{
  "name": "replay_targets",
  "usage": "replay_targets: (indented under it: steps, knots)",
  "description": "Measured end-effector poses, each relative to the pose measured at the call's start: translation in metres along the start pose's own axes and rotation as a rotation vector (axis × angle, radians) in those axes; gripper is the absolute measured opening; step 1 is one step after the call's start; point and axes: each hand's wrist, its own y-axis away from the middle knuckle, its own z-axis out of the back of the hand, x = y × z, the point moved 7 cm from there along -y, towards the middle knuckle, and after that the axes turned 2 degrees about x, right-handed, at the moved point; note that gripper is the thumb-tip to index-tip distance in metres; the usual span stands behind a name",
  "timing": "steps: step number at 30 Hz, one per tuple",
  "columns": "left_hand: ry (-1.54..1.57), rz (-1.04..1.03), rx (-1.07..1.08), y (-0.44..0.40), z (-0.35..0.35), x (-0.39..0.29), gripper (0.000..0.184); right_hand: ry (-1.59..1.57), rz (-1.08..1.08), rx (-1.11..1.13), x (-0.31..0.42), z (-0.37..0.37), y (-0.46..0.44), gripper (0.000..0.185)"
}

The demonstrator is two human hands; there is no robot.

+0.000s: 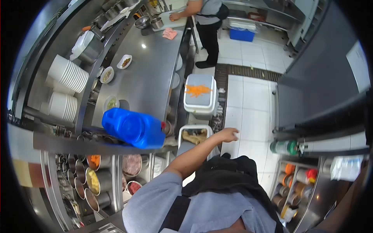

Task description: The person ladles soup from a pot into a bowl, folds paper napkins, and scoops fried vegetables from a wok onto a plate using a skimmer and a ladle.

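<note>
My left hand hangs over the white tiled floor with its fingers loosely apart and nothing visible in them. Below my left forearm is a white-rimmed bin with brownish material inside. Beyond it stands a lidded white bin with orange shreds lying on its grey lid. To the left, a large blue plastic jug lies at the near end of the steel counter. My right hand is out of view; a blurred brown shape, perhaps an arm, shows at the lower right edge.
A person stands at the counter's far end, one hand on a cutting board. Small bowls and a pink cloth lie on the counter. Stacked white containers fill the left shelf. Food pans sit lower left.
</note>
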Motion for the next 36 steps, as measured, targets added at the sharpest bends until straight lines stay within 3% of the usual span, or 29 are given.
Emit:
replay_targets:
  steps: [4,7,9,12,16,17,18,19,21,22,23,25,26,27,28,29,30,32,33,36]
  knots:
    - [0.072,-0.335,-0.151,-0.107,0.129,-0.123,0.050,-0.025,0.030,0.011,-0.029,-0.082,-0.080,0.027]
    - [0.221,-0.433,-0.322,-0.174,0.241,-0.147,0.047,-0.046,0.058,0.021,-0.061,-0.143,-0.143,0.027]
    - [0.060,-0.277,-0.511,-0.190,0.307,-0.127,0.047,-0.067,0.078,0.039,-0.080,-0.182,-0.192,0.028]
    - [0.067,0.022,-0.687,-0.211,0.358,-0.014,0.050,-0.127,0.156,0.078,-0.102,-0.252,-0.279,0.029]
    - [-0.080,0.596,-0.624,-0.166,0.315,0.134,0.052,-0.242,0.339,0.163,-0.094,-0.360,-0.409,0.030]
    - [-0.110,0.636,-0.636,-0.161,0.285,0.186,0.051,-0.277,0.382,0.167,-0.089,-0.386,-0.434,0.031]
    - [-0.005,0.687,-0.509,-0.152,0.256,0.201,0.048,-0.307,0.427,0.177,-0.083,-0.413,-0.462,0.031]
    - [0.003,0.866,-0.507,-0.137,0.239,0.191,0.044,-0.338,0.466,0.180,-0.075,-0.441,-0.487,0.031]
    - [0.058,0.878,-0.318,-0.153,0.195,0.221,0.041,-0.400,0.534,0.188,-0.058,-0.497,-0.535,0.032]
    - [0.465,1.056,-0.218,-0.147,0.227,0.153,0.041,-0.427,0.563,0.192,-0.052,-0.524,-0.556,0.032]
    - [0.515,1.078,-0.275,-0.171,0.217,0.177,0.041,-0.448,0.585,0.201,-0.045,-0.548,-0.575,0.033]
    - [0.158,0.860,-0.363,-0.250,0.253,0.209,0.041,-0.481,0.614,0.239,-0.033,-0.602,-0.616,0.034]
    - [0.080,0.763,-0.389,-0.293,0.282,0.226,0.041,-0.502,0.618,0.264,-0.030,-0.631,-0.632,0.034]
    - [0.142,0.793,-0.477,-0.325,0.339,0.205,0.038,-0.519,0.620,0.296,-0.028,-0.658,-0.649,0.034]
    - [-0.080,0.642,-0.315,-0.391,0.368,0.223,0.033,-0.537,0.620,0.343,-0.028,-0.687,-0.667,0.035]
    - [0.117,0.719,-0.497,-0.390,0.461,0.142,0.031,-0.561,0.606,0.414,-0.033,-0.720,-0.683,0.035]
    - [0.076,0.588,-0.675,-0.444,0.490,0.164,0.036,-0.570,0.578,0.495,-0.042,-0.754,-0.698,0.035]
    - [0.114,0.376,-0.557,-0.499,0.588,0.071,0.053,-0.556,0.502,0.719,-0.070,-0.828,-0.716,0.033]
    - [0.093,0.349,-0.434,-0.549,0.609,0.061,0.054,-0.538,0.458,0.848,-0.092,-0.863,-0.720,0.030]
    - [0.152,0.094,-0.369,-0.611,0.681,-0.024,0.056,-0.622,0.277,0.912,-0.136,-0.945,-0.732,0.026]
